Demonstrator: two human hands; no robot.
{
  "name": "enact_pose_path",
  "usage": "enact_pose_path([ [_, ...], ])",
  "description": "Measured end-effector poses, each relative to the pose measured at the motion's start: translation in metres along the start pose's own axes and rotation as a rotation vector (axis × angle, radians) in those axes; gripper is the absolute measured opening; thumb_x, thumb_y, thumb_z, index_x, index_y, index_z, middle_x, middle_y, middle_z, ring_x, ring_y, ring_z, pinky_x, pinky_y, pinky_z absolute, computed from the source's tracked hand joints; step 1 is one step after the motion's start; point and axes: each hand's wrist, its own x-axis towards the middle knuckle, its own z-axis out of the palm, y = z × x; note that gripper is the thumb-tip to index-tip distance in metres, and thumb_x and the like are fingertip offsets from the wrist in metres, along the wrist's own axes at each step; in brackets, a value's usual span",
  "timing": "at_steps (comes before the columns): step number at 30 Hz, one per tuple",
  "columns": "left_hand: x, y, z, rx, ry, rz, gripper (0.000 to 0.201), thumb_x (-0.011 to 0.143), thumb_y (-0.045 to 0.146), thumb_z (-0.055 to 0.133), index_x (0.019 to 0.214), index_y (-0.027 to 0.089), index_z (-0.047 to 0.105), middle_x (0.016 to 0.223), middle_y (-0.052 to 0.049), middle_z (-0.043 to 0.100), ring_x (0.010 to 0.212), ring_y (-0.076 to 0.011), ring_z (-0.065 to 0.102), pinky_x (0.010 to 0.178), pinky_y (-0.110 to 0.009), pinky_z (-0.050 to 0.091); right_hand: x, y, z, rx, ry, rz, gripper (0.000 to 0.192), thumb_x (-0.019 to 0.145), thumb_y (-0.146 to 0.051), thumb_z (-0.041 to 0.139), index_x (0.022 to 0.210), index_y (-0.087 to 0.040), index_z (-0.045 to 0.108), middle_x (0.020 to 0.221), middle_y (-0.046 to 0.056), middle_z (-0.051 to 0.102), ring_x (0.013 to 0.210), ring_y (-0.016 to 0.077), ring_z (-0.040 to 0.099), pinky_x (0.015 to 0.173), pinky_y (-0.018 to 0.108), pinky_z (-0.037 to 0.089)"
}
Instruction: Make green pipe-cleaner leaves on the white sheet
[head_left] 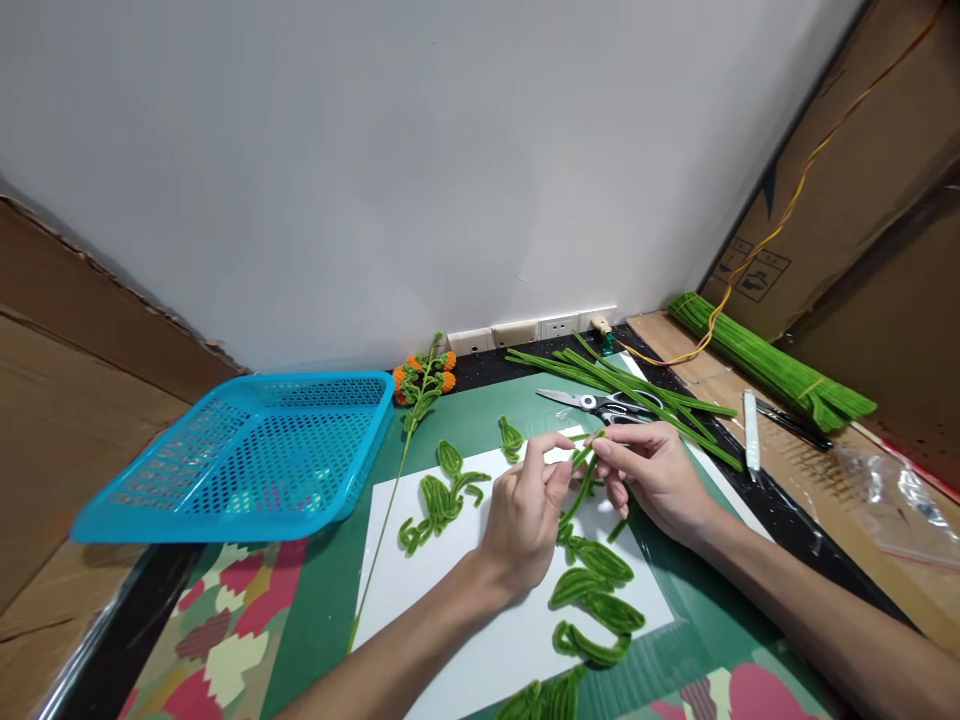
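A makeshift craft workstation, walled in by cardboard sheets (67, 400) against a plain white wall; the bench (315, 590) carries a green cutting mat, a white paper sheet (420, 590), scissors (600, 403), loose and bundled green pipe cleaners (772, 370), finished chenille leaves (600, 585), a blue plastic basket (247, 450); wall sockets (532, 328) run behind.

Two bare forearms, no sleeves in view. Left hand (525, 520) and right hand (656, 480) both bare: no gloves, rings, watch or wristband showing. Slim fingers, short plain nails. Rest of body out of frame.
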Motion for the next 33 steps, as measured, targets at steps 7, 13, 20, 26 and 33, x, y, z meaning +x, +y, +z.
enact_pose_path([
  [7,0.006,0.003,-0.002,-0.094,-0.048,-0.046,0.03,0.11,0.047,0.042,0.1,0.023,0.056,0.094,-0.004,0.07,0.088,-0.021,0.067,0.08,-0.033,0.05,-0.001,0.0,0.001,-0.047,0.014,-0.031,0.029,0.086,-0.043,0.084,0.075,-0.017,0.08,0.066,0.003,0.07,0.045,0.0118,0.056,0.039,0.023,0.048],
  [13,0.009,0.005,-0.004,-0.222,-0.074,-0.081,0.027,0.11,0.043,0.044,0.096,0.022,0.053,0.086,0.0,0.064,0.082,-0.0172,0.062,0.079,-0.03,0.048,0.001,0.003,-0.002,-0.033,0.004,-0.032,0.027,0.087,-0.044,0.083,0.079,-0.018,0.08,0.067,0.004,0.072,0.044,0.0125,0.057,0.04,0.024,0.049],
  [20,0.009,0.002,-0.003,-0.191,-0.019,-0.107,0.026,0.109,0.043,0.048,0.098,0.021,0.058,0.082,0.002,0.061,0.072,-0.0142,0.06,0.07,-0.027,0.048,0.003,0.0,-0.001,-0.069,0.02,-0.052,0.027,0.084,-0.043,0.086,0.096,-0.019,0.083,0.071,0.005,0.076,0.042,0.0141,0.061,0.039,0.025,0.051],
  [26,0.011,-0.002,-0.001,-0.271,0.022,-0.185,0.029,0.105,0.047,0.054,0.11,0.02,0.065,0.08,0.0,0.067,0.066,-0.0145,0.062,0.057,-0.024,0.047,0.006,-0.002,0.0,-0.072,0.079,-0.063,0.032,0.081,-0.046,0.087,0.093,-0.017,0.081,0.063,0.002,0.072,0.041,0.0135,0.059,0.039,0.025,0.05],
  [33,0.014,-0.007,-0.002,-0.271,0.07,-0.183,0.032,0.101,0.045,0.063,0.113,0.019,0.078,0.083,-0.003,0.073,0.062,-0.0139,0.058,0.055,-0.025,0.046,0.007,0.0,-0.002,-0.053,0.089,-0.072,0.029,0.081,-0.044,0.087,0.093,-0.017,0.082,0.066,0.004,0.075,0.042,0.0137,0.06,0.039,0.025,0.052],
])
